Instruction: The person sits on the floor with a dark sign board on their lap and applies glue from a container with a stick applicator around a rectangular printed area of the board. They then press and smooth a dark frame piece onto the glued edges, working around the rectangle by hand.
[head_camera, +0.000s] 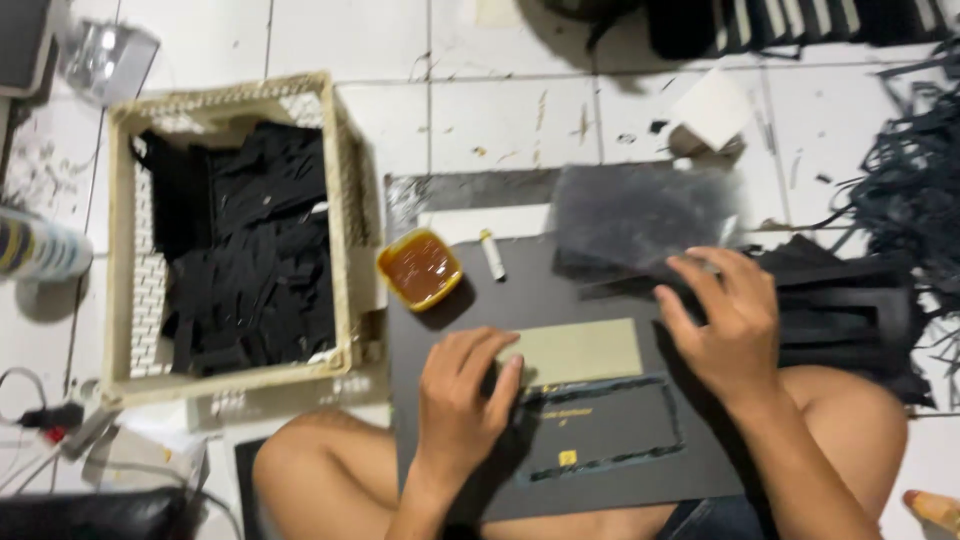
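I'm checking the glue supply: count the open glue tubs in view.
1. The yellow glue tub sits on the top left corner of the dark board, beside the woven basket and above the left hand. Others may lie outside the view.

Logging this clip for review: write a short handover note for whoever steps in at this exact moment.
Left hand: flat on the dark board, fingertips at the olive card.
Right hand: on the black frame stack; holding one or not is unclear.
Glue tub and small tube at the board's far edge.
Basket of black pieces on the left.
Done: one frame lies on the board.
Left: the stack.
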